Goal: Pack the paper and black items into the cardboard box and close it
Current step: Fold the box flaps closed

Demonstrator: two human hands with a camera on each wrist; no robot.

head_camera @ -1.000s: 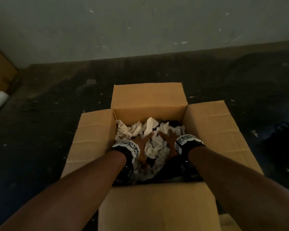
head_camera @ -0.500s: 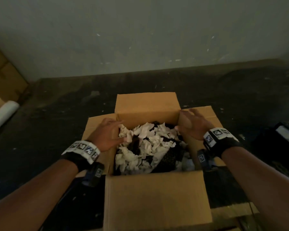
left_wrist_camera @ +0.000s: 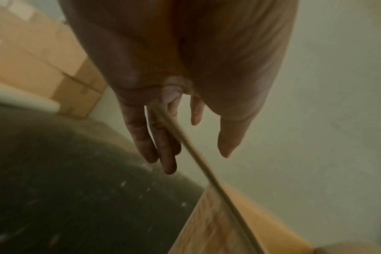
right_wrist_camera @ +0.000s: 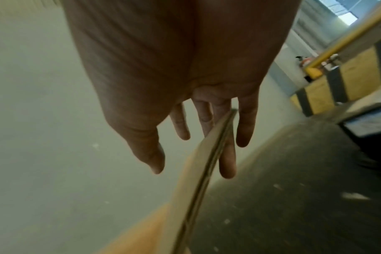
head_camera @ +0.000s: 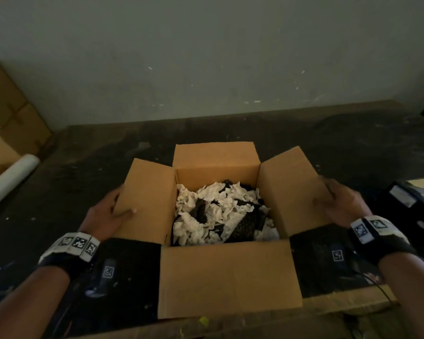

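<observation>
Two hands on one cardboard box [head_camera: 227,277], which sits on a dark, scuffed, speckled floor [head_camera: 83,167] w/ pale flecks of debris. Behind it a plain grey-green wall [head_camera: 206,57] meets the floor just past the box. Far left: stacked brown cartons [head_camera: 8,123] against the wall and a white roll [head_camera: 9,182] lying beside them. Far right: a black case [head_camera: 406,201] w/ pale labels. Right wrist view also shows a yellow rail [right_wrist_camera: 342,39] and yellow-black striped barrier beyond.

Box is roughly square-on to the person, mouth facing up, all 4 flaps open; long axis hard to judge, looks near square. Far flap [head_camera: 216,154] stands up toward the wall, near flap [head_camera: 228,277] hangs toward the person. Left flap [head_camera: 147,199] and right flap [head_camera: 289,192] are raised at a slant, angling outward.

Inside: crumpled white paper [head_camera: 218,206] mixed w/ black items [head_camera: 250,223], filling the box to just below the rim.

Left hand [head_camera: 105,214] grips the left flap's outer edge: thumb on the inner face, fingers [left_wrist_camera: 163,146] behind it, only slightly bent. Right hand [head_camera: 340,204] holds the right flap's outer edge the same way, thumb on top, fingers [right_wrist_camera: 227,154] under; the flap edge runs between them in the wrist view. Both wrists carry bands w/ black-white marker tags.
</observation>
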